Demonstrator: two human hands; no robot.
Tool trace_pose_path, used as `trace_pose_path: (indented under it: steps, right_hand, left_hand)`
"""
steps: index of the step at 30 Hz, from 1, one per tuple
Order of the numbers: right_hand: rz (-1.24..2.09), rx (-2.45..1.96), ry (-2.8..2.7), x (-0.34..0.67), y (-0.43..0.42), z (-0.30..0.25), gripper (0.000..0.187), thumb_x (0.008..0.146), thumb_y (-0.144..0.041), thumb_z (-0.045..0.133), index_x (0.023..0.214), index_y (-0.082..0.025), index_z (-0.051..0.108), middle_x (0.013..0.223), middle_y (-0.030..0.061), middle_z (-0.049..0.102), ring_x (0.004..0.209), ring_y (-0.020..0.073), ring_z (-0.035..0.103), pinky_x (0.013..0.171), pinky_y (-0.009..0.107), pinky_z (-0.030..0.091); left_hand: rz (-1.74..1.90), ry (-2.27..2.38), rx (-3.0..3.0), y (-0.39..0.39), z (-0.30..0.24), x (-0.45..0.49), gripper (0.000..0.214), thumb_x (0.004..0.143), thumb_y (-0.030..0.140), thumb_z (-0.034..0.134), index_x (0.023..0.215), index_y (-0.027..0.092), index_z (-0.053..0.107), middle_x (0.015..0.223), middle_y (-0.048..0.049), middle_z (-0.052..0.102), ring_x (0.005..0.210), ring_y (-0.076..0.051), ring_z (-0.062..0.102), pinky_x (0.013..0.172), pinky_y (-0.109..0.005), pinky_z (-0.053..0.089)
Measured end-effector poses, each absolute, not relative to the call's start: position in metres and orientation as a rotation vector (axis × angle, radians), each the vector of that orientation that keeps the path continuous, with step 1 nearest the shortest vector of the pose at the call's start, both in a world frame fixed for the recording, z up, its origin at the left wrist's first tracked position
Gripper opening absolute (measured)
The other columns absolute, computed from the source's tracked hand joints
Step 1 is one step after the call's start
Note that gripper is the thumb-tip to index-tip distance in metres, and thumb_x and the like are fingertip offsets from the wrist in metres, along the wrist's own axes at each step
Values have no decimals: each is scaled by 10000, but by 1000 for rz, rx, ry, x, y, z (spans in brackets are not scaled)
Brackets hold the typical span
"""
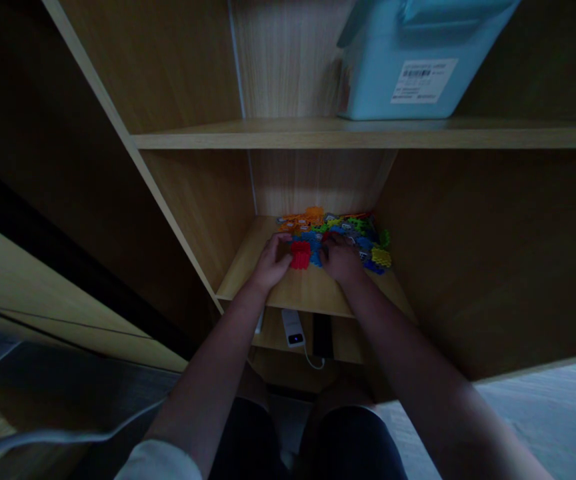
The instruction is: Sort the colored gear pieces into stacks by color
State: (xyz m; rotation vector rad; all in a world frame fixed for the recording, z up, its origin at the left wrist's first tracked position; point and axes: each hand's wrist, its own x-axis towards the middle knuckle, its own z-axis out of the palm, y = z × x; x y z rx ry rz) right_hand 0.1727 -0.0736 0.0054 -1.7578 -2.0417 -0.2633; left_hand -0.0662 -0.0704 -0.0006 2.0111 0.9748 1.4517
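Observation:
On a wooden shelf lies a pile of colourful plastic pieces (pixel 313 237), in orange, green, blue and other colours. At its front left stands a neat stack of red plastic pieces (pixel 300 255). My left hand (pixel 272 261) is beside this stack, thumb and fingers apart around its left side, with nothing visibly gripped. Over the middle of the pile, my right hand (pixel 342 259) reaches in with curled fingers next to some blue pieces (pixel 315 253). Its fingertips are dark and partly hidden among the pieces. A yellow stack (pixel 381 258) sits at the pile's right end.
The shelf above (pixel 268 135) carries a light blue plastic bin (pixel 398 73) with a white label. Below, a white device with a small display (pixel 293 328) and a cable lies beside a black flat object (pixel 323 337). Cabinet walls enclose both sides.

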Motion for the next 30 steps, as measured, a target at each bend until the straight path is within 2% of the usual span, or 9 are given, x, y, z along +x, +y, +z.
trace_pose_path:
  steps: [5,10,12,16,25,30]
  right_hand:
    - [-250,-1800,-2045,173,-72,7,412,1035,-341,519,1332,-152,733,1473,192,661,1320,382,585,1104,488,460]
    - [-260,-1786,-2033,175,-68,5,423,1042,-343,487,1274,-120,761,1395,214,686,1249,377,613,1095,479,463]
    - [-297,-1766,-2008,176,-68,4,432,1038,-361,497,1270,-112,764,1450,225,650,1287,387,586,1128,488,443]
    - [-340,-1807,-1912,176,-69,-1,456,1019,-420,540,1260,-102,762,1569,277,547,1382,453,509,1165,582,397]
    - [-257,-1844,-1893,178,-70,0,430,1033,-451,516,1216,-171,787,1524,242,586,1348,433,544,1165,590,395]
    - [-280,-1858,-1885,177,-69,-1,427,1021,-459,536,1246,-182,771,1636,235,495,1462,453,457,1191,634,361]
  left_hand:
    - [1450,982,2021,-71,0,-67,453,882,137,637,1320,244,587,1365,-99,694,1328,-272,643,1220,-516,461]
    - [1451,981,2022,-70,-1,-67,428,898,147,638,1311,246,588,1368,-105,695,1332,-277,645,1213,-522,469]
    - [1458,985,2018,-71,0,-67,428,897,147,643,1310,248,591,1361,-104,697,1326,-277,647,1212,-520,470]
    - [1464,994,2036,-72,1,-67,418,895,144,641,1297,249,599,1347,-102,699,1317,-278,643,1213,-523,466]
    - [1465,997,2036,-72,2,-67,430,879,132,633,1294,241,603,1346,-105,700,1320,-277,644,1212,-524,471]
    - [1458,994,2047,-72,2,-67,433,883,138,635,1300,246,596,1350,-106,700,1326,-282,638,1223,-529,459]
